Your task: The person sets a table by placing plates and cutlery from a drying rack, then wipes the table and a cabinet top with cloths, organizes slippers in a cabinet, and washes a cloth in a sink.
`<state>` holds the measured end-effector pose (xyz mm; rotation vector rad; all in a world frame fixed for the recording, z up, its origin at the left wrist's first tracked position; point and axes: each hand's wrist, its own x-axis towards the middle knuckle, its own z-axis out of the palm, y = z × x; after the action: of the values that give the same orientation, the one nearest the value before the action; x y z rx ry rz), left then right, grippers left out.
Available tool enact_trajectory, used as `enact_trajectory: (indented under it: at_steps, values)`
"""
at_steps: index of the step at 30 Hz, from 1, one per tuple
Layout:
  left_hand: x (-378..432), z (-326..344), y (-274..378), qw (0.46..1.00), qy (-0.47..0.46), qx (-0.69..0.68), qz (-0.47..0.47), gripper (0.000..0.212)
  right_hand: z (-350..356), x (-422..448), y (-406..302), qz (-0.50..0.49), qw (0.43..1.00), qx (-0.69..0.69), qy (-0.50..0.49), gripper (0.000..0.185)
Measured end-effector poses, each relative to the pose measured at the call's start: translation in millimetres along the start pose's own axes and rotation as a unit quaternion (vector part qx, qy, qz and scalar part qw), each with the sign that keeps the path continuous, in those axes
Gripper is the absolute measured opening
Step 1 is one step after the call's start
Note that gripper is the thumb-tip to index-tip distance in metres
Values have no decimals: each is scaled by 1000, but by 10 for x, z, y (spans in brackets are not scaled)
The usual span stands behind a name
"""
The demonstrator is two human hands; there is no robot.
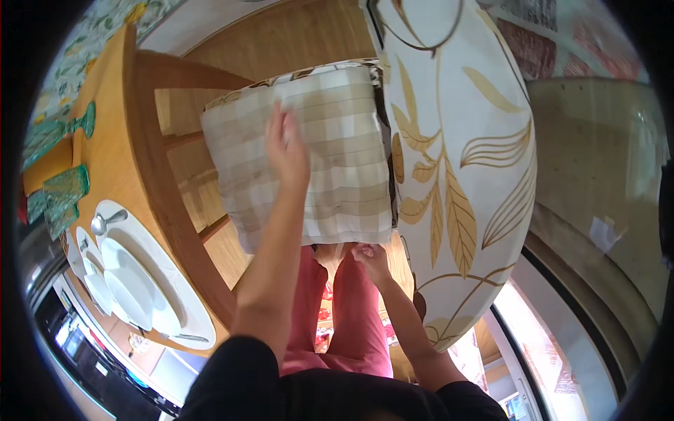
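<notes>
A beige and white checked cloth (342, 158) lies flat over a seat-like surface in front of me, its layered folds showing as ridges. My left hand (287, 142) is over the upper middle of the cloth, fingers pointing away from me and somewhat blurred; whether it touches the cloth I cannot tell. My right hand (370, 258) is at the cloth's near edge, towards its right corner, with curled fingers. Whether those fingers pinch the edge is not clear. Patterned fabric shows under the cloth's far edge.
At the right stands a leaf-patterned ironing board (463, 158). A wooden table (121, 158) at the left carries white plates (195, 316), bowls (126, 294), a spoon (105, 222) and green glassware (68, 184). Beyond the ironing board is a glass pane (590, 142).
</notes>
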<state>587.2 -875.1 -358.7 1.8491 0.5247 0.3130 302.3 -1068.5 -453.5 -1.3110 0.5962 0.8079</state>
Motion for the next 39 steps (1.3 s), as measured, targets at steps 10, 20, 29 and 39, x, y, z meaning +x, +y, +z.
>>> enact_trajectory:
  at_steps: [10, 20, 29, 39]
  values:
    - [-2672, -1324, -1381, 734, 113, -288, -604, 27, -158, 537, -334, 107, 826, 516, -200, 47]
    - [-2532, -1479, -2089, 673, 265, -562, -400, 23, -649, 251, -417, 35, 936, 344, 66, 31]
    - [-2454, -1411, -2465, 697, 177, -481, -501, 22, -971, 408, -341, -2, 875, 482, 44, 30]
    - [-2002, -1133, -2576, 672, 168, -594, -410, 23, -1162, 434, -262, -23, 886, 459, 58, 35]
